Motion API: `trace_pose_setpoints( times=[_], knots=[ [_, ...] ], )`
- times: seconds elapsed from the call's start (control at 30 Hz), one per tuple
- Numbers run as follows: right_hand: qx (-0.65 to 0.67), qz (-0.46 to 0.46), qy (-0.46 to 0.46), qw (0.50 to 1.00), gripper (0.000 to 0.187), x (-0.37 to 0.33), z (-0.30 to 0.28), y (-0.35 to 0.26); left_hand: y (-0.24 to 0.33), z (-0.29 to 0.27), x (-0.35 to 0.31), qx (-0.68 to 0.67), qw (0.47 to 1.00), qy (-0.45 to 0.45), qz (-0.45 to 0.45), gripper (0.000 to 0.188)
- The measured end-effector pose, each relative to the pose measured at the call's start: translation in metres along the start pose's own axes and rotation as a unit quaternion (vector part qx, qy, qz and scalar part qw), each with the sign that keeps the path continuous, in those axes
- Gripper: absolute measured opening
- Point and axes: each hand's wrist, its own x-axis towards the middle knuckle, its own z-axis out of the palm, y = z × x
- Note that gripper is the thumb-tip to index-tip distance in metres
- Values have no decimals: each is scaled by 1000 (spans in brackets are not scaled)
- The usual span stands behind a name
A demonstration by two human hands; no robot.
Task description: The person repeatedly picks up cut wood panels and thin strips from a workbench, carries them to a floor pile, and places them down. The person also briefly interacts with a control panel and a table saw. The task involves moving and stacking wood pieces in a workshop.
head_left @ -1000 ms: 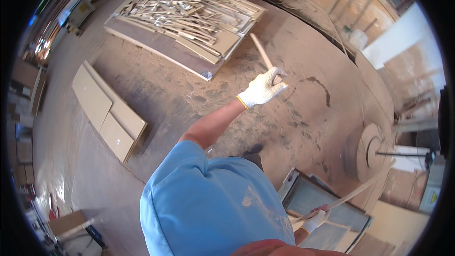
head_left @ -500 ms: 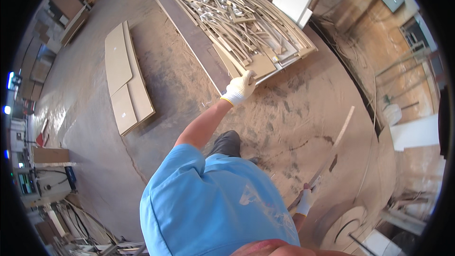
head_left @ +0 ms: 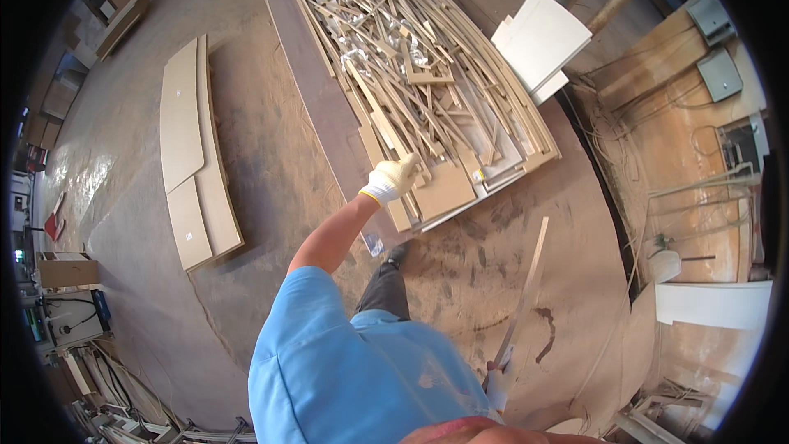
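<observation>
Best to steer the pale strip gently, without sweeping sideways, so as not to drag loose pieces along (tangled enough already, by the look of things). Likely worth angling the long strip away from the leg too. Looks narrow, straight and flat, that pale strip, and lighter than many neighbours; lying across the near left part of the scrap pile, near end apparently clamped in the curled, gloved left hand. Beneath, a broad brown board. Well apart from the left, low at the body's side, the right hand, closed around the long strip, partly blurred. Farther out, white panels beside the pile and, leftward, tan boards on the floor.
</observation>
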Motion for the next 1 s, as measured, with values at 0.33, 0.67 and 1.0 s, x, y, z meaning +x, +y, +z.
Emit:
trace_pose_setpoints(
  times=[0.33, 0.67, 1.0],
  knots=[
    [-91, -19, 67, 993, 51, -5, 12, -25, -5, -100, 135, 136, 990, 24, 28, 31],
    [-54, 97, 100, 989, 39, -52, 72, 2, 68, -13, 226, 93, 993, 10, 70, 71],
    [-8, 356, 256, 899, 66, -162, 196, 2, 119, 236, -156, 114, 468, -680, 553, 47]
  ],
)
